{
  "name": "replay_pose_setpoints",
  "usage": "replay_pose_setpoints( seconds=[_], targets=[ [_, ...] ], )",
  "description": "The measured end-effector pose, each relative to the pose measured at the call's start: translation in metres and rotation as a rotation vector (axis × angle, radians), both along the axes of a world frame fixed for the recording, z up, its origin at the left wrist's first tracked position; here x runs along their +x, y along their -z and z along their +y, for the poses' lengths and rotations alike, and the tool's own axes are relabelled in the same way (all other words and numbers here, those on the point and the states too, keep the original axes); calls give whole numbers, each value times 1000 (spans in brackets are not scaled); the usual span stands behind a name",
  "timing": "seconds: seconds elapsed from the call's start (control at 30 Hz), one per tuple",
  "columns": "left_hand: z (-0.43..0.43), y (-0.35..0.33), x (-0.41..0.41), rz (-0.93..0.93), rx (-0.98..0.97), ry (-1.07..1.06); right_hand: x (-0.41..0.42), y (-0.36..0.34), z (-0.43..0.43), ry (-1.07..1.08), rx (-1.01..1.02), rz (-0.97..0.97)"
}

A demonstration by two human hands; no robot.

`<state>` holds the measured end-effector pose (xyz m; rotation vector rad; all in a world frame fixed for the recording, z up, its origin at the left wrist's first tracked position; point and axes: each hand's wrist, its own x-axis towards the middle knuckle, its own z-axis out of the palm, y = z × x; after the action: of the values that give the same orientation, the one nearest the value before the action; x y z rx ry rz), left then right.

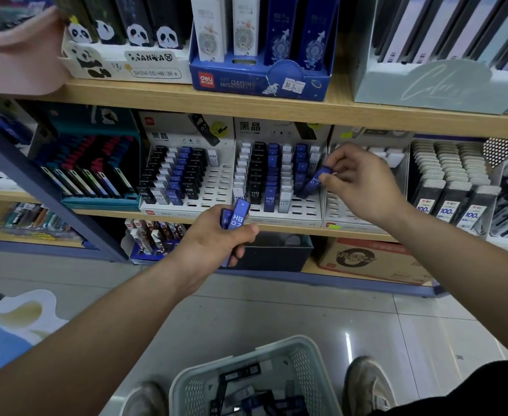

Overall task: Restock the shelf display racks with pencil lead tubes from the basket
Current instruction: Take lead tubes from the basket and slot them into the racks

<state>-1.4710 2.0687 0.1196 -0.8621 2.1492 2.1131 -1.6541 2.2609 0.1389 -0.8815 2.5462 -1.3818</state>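
Slim blue plastic pencil lead tubes [237,219], printed HB 0.7 in white: a few gripped in the curled left hand [216,238], just below the front edge of the white slotted display rack [288,217]. One more blue tube [314,184], tilted, pinched in the right hand [363,184] over that rack's right-hand columns. Inside the rack, upright rows of black, blue and white tubes. Well below the rack, on the floor, a pale perforated plastic basket [306,352] with loose black and blue tubes. Both arms stretched forward.
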Motion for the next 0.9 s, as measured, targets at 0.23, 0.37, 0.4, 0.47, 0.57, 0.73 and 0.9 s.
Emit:
replay_pose_setpoints(
  seconds=[0.23,0.37,0.4,0.47,0.57,0.73,0.9],
  targets=[
    [1,-3,0,1,82,-2,-1,11,-5,-19,146,143],
    [0,-6,-1,10,112,-7,-1,11,-10,-9,151,227],
    [0,-6,-1,15,113,-7,-1,12,-11,-9,155,242],
    [1,-7,0,22,106,-2,-2,12,-14,-13,155,231],
    [0,-6,2,32,99,4,-3,11,-15,-24,165,223],
    [-3,-7,4,49,93,-5,-1,14,-14,-80,225,258],
    [-3,-10,5,72,90,3,-3,20,-17,-99,278,409]
  ],
)
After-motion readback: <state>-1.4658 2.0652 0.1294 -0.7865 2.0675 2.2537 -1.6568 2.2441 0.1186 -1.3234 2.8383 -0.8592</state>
